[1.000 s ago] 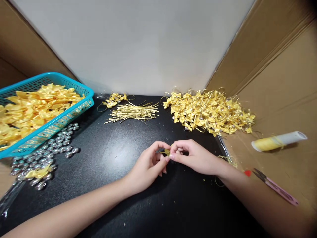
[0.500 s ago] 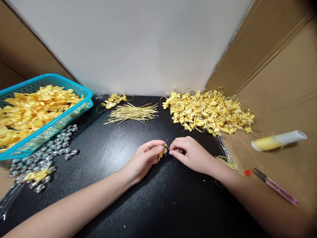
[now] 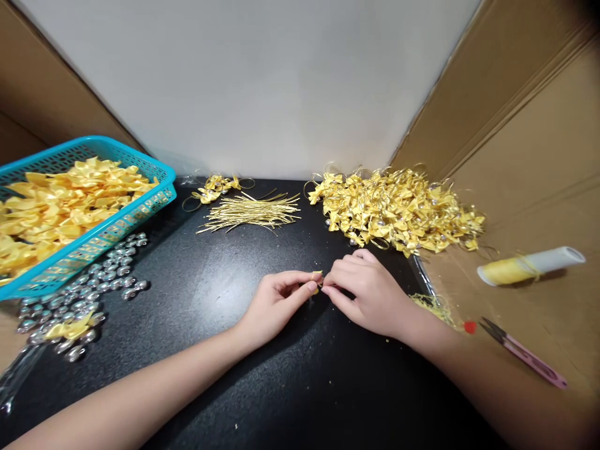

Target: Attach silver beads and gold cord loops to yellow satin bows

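Above the middle of the dark worktop (image 3: 197,300), the left hand (image 3: 281,306) pinches a small yellow piece (image 3: 320,272) between thumb and forefinger; only slips of it show above and below the fingertips, so its full shape is hidden. Just beside it, the right hand (image 3: 368,287) is turned knuckles up, thumb and forefinger drawn narrowly together. Whether they grip anything cannot be told, since the hand covers the spot.

Beyond the hands lies a loose bundle of gold ties (image 3: 253,211), its strands crossing too thickly to count. Just behind its left end sits a small cluster of bows (image 3: 215,186) with looped ties. Farther right, a large heap of yellow bows (image 3: 398,212) is tangled with gold loops and silvery beads, many of them buried.

On the left, a blue basket (image 3: 165,178), cut off by the picture's edge, holds yellow ribbon pieces (image 3: 75,200). Silvery bells or beads (image 3: 110,275) spread beside it, some partly covered by a yellow ribbon (image 3: 72,328).

Near the right forearm are a tangle of thin yellow scraps (image 3: 434,306), a small red object (image 3: 470,327) too unclear to name, and pink-handled snips (image 3: 527,356). Behind the snips lies a pale tube (image 3: 529,265) partly wrapped in yellow.
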Available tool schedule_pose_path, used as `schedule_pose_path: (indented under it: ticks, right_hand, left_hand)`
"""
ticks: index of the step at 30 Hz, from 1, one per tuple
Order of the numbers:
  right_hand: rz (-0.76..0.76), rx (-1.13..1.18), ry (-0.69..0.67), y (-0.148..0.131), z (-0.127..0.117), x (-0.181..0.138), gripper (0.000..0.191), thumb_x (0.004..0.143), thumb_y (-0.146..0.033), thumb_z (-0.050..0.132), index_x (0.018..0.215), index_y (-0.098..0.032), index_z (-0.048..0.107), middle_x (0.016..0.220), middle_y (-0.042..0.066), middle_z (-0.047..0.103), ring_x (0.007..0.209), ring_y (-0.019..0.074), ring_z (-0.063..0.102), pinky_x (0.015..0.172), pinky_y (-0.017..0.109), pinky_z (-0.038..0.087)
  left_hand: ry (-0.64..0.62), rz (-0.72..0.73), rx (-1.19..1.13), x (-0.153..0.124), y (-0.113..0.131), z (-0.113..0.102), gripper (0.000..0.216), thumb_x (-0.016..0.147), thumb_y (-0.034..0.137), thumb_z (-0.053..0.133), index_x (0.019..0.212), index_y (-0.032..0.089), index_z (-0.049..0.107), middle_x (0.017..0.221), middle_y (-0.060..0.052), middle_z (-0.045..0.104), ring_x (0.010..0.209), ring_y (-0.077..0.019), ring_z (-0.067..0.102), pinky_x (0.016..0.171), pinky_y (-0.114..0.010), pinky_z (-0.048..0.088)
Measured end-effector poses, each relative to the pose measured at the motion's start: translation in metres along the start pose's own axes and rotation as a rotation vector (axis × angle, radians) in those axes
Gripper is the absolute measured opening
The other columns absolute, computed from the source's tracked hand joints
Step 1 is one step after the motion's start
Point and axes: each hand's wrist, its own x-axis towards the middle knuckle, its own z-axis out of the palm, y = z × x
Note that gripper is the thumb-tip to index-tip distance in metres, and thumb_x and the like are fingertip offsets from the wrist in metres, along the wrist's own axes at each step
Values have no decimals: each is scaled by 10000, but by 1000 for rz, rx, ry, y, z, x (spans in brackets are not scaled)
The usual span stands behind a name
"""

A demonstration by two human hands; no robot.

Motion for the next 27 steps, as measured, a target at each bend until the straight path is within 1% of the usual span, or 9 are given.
schedule_pose_path:
  ticks: [2,4,7,10,12,14,21,24,27]
  right_hand:
    - [-15,10,19,-1,1,-1,195,917,-221,522,777,-167,646,737,28,660,717,149,543,790,346,309]
    - [19,111,48,-2,5,0,161,884,-228,581,750,-173,651,704,14,662,690,140,548,781,343,324]
    - [161,362,87,-2,11,2,143,843,-225,645,709,-178,658,656,-7,645,644,123,548,717,308,364]
    - [287,587,108,3,15,4,84,853,-228,635,795,-183,675,746,7,658,707,131,570,691,278,414]
    - [264,664,62,8,18,5,73,857,-246,636,888,-189,667,871,27,664,824,150,583,767,290,443]
    - [191,687,-20,14,19,5,98,859,-263,640,927,-193,641,947,37,645,911,163,568,849,315,439]
    - [82,649,-146,18,21,4,106,898,-245,596,828,-192,537,960,34,570,982,165,509,926,322,405]
    - [68,647,-168,18,22,4,115,920,-230,560,819,-195,519,995,40,561,1010,164,497,942,321,398]
    - [66,641,-116,18,25,4,139,931,-235,544,801,-192,518,977,42,563,974,162,505,917,316,401]
  left_hand:
    - [-27,32,126,-2,-1,1,268,780,372,702,915,150,769,728,-48,720,658,-140,597,575,-224,442]
    - [-54,31,194,-4,-3,1,267,780,391,699,870,148,762,627,-20,670,561,-115,542,512,-209,398]
    - [-87,28,199,-5,-5,2,262,790,400,687,790,143,740,613,-11,644,550,-102,519,520,-204,389]
    - [-92,35,127,-5,-3,2,261,807,393,667,759,140,712,672,-20,653,614,-111,539,583,-214,414]
    - [-81,60,77,-5,-2,2,257,819,386,647,756,141,691,686,-17,642,641,-112,536,617,-219,423]
    - [-75,89,61,-4,-1,2,257,835,377,621,741,142,672,671,-8,618,639,-107,521,627,-218,423]
    - [-104,123,131,-5,-4,1,237,864,331,582,741,144,661,675,-8,616,639,-106,521,622,-215,417]
    - [-63,156,201,-5,-2,2,229,849,311,588,720,140,671,699,-33,648,665,-126,559,642,-234,437]
    - [6,200,248,-6,1,3,207,820,276,594,688,140,677,734,-57,677,678,-137,584,647,-244,457]
